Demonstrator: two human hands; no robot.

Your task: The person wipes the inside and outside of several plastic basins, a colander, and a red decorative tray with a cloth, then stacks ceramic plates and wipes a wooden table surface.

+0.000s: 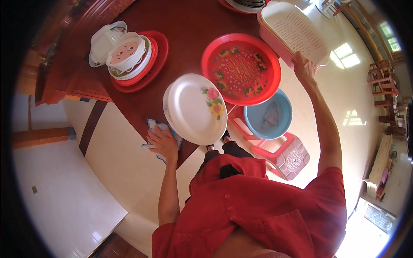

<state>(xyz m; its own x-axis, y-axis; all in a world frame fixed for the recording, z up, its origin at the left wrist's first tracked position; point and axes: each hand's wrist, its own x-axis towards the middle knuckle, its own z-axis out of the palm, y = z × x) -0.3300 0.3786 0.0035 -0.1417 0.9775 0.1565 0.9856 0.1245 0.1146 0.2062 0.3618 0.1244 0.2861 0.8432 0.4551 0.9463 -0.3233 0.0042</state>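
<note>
My left hand lies spread on a white cloth with a blue edge at the table's near edge. Right beside it, oval white trays with printed flowers rest one on another. My right hand grips the near rim of a pink and white plastic draining basket at the upper right. Between the trays and the basket is a round red tray with a printed pattern. Under its near edge, a blue basin holds liquid and a greyish cloth.
Stacked plates and white bowls stand on a red tray at the left of the dark red table. More dishes sit at the far edge. A red and grey plastic stool is near my legs. A white surface lies lower left.
</note>
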